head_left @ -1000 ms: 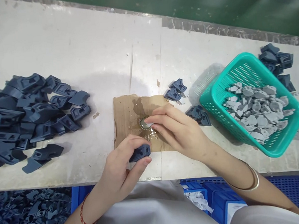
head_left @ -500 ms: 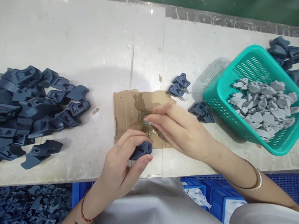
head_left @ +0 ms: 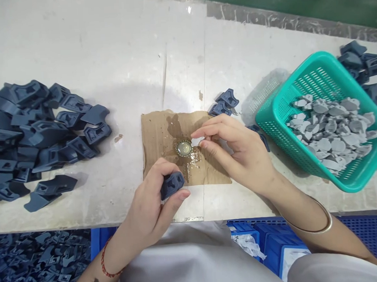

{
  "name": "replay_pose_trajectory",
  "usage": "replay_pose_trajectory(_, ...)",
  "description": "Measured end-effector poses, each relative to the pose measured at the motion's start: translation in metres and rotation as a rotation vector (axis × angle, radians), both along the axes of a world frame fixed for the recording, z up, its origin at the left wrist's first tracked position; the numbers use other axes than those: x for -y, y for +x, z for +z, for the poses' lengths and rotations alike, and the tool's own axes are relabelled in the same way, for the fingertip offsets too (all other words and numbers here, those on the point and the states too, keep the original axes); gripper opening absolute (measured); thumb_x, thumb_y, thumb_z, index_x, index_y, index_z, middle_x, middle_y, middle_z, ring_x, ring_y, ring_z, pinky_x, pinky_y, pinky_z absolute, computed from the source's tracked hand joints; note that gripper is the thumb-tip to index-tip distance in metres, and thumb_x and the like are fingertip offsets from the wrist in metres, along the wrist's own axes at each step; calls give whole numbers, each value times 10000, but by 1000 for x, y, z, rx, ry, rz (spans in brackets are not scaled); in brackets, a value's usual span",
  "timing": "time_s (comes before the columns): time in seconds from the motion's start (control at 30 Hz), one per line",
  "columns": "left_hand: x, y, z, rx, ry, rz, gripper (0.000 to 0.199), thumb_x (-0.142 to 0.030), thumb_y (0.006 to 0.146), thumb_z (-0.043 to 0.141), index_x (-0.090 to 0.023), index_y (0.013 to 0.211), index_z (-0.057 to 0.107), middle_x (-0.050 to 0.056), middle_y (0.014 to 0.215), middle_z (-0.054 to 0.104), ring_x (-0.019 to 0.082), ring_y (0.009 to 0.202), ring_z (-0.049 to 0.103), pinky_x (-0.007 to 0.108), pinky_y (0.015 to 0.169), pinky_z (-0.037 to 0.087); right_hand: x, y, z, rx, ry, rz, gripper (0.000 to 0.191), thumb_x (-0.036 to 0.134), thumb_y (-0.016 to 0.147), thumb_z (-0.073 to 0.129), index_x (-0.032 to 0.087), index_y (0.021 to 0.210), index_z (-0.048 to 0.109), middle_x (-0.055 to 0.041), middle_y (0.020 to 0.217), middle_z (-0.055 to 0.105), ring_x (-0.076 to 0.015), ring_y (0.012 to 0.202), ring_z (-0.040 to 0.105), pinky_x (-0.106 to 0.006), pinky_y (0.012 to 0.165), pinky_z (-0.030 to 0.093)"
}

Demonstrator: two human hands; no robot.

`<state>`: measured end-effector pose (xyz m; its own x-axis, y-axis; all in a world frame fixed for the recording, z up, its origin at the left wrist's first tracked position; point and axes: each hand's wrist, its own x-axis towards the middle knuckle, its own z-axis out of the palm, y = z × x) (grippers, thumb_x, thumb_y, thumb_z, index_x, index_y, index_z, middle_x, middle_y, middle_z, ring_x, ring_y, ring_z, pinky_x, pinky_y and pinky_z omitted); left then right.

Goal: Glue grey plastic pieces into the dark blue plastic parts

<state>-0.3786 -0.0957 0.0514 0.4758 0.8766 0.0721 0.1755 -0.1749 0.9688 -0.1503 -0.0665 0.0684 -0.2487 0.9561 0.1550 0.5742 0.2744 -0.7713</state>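
Observation:
My left hand (head_left: pixel 156 198) is closed on a dark blue plastic part (head_left: pixel 172 183), its hollow side facing up, over the near edge of the cardboard (head_left: pixel 156 134). Between the thumb and fingers of my right hand (head_left: pixel 233 149) is a small light grey piece (head_left: pixel 197 141). Just left of that piece, a small round dish (head_left: pixel 184 147) of clear liquid sits on the wet cardboard. Two dark blue parts (head_left: pixel 225 101) lie behind my right hand, and another (head_left: pixel 261 135) is partly hidden by it.
A green basket (head_left: pixel 275 118) of light grey pieces stands at the right, with more dark blue parts (head_left: pixel 352 58) behind it. A large pile of blue parts (head_left: pixel 44 128) covers the left. Blue crates (head_left: pixel 271 246) are below the table edge.
My right hand has moved back to the right from the round dish, which now shows fully, with the grey piece in its fingers. My left hand has shifted slightly left with the blue part.

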Motion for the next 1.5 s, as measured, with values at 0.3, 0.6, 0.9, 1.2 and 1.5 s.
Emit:
replay_pose_trajectory(0.3, -2, 2, 4, -66, 4, -15, 85, -239, 1058, 520, -234, 1142, 516, 1, 913, 549, 124, 794, 529, 240, 694, 433, 1, 0, 1, -89, -25, -36, 141, 186, 999, 623, 215, 1073, 740, -71, 1034, 724, -204, 964, 681, -354, 820, 568)
replay_pose_trajectory(0.6, -3, 2, 9, -136, -11, -38, 50, -249, 1077, 483, -238, 1117, 513, -14, 927, 554, 99, 782, 541, 203, 696, 443, 8, -8, 19, -495, -228, 4, 147, 131, 946, 700, 229, 1020, 780, -40, 1003, 757, -163, 952, 700, -285, 764, 591)
replay_pose_trajectory(0.9, -3, 2, 7, -144, 12, -41, 49, -257, 1074, 490, -231, 1112, 508, -16, 889, 532, 105, 712, 491, 220, 644, 421, 11, -15, 19, -468, -186, 64, 170, 93, 937, 695, 217, 1020, 776, -32, 1006, 773, -142, 915, 700, -259, 732, 597)
replay_pose_trajectory(1.2, -3, 3, 7, -147, 34, -43, 56, -259, 1077, 484, -224, 1107, 517, -19, 871, 523, 102, 690, 483, 223, 615, 405, 12, -15, 17, -411, -136, 90, 171, 82, 937, 700, 212, 1027, 766, -25, 1004, 768, -134, 925, 699, -250, 764, 609)
replay_pose_trajectory(1.5, -5, 4, 8, -173, 56, -41, 84, -285, 1085, 473, -229, 1136, 508, -33, 858, 530, 94, 671, 482, 213, 590, 394, 13, -17, 16, -328, -52, 94, 158, 93, 950, 691, 200, 1041, 764, -27, 1001, 773, -131, 947, 706, -253, 824, 604)
